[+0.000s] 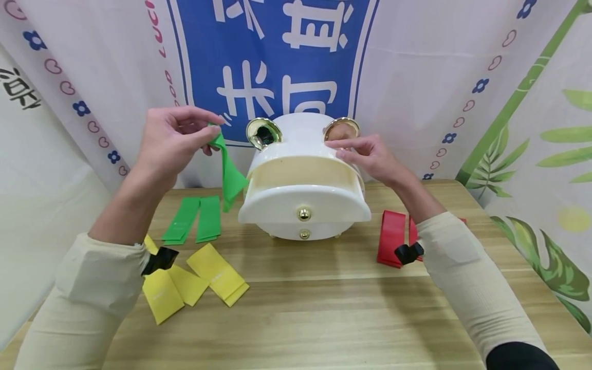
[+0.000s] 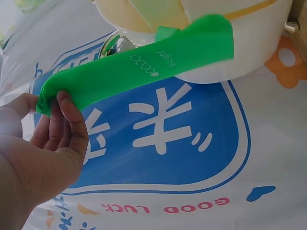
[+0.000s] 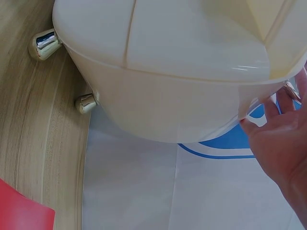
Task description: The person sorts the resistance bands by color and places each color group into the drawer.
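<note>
My left hand [image 1: 168, 141] pinches one end of a green resistance band [image 2: 139, 67], which hangs beside the left of a white drawer box [image 1: 305, 200]. Light print and a row of small circles mark the band; its far end overlaps the box in the left wrist view. The box has gold-rimmed ears and gold knobs, and its upper drawer [image 1: 302, 198] is pulled out. At the right ear [image 1: 342, 128], my right hand [image 1: 370, 156] touches the box with fairly straight fingers. The right wrist view shows its thumb against the box's side.
Two folded green bands [image 1: 209, 218] lie left of the box, with several yellow bands [image 1: 219, 275] nearer me. Red bands [image 1: 391, 239] lie at the right, partly behind my right forearm. A printed cloth [image 1: 407, 77] hangs behind the wooden table [image 1: 300, 318].
</note>
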